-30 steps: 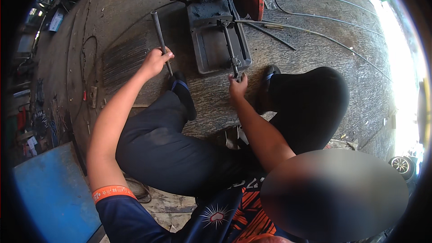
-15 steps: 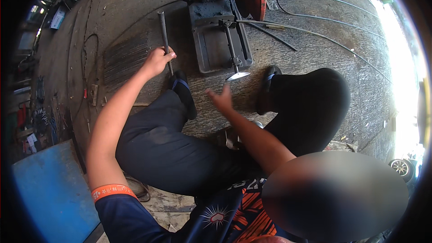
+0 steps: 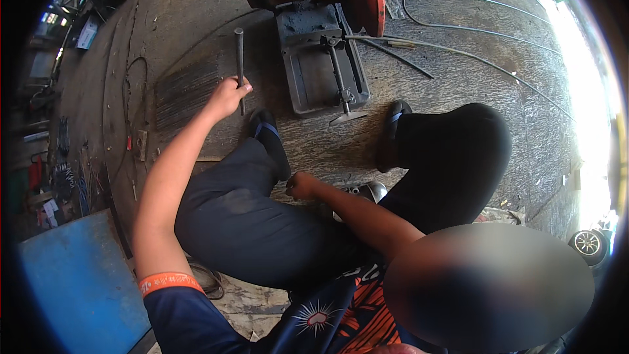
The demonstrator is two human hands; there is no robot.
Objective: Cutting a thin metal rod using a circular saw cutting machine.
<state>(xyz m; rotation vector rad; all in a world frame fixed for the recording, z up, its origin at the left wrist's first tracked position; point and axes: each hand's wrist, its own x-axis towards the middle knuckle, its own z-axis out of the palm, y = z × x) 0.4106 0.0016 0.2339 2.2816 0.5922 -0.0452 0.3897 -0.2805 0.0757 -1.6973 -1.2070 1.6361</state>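
Within the closed left hand (image 3: 229, 97), a grey cylindrical metal bar (image 3: 240, 58) is held upright; the contents of the seemingly curled right hand (image 3: 301, 185) cannot be told. Holding is judged the current step; clearance from the dark rectangular metal base (image 3: 309, 75), right of the left hand, is called for next.

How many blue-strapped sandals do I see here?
2: the left sandal, near the lower end of the metal rod in the left hand; the right sandal, right of the gray machine base.
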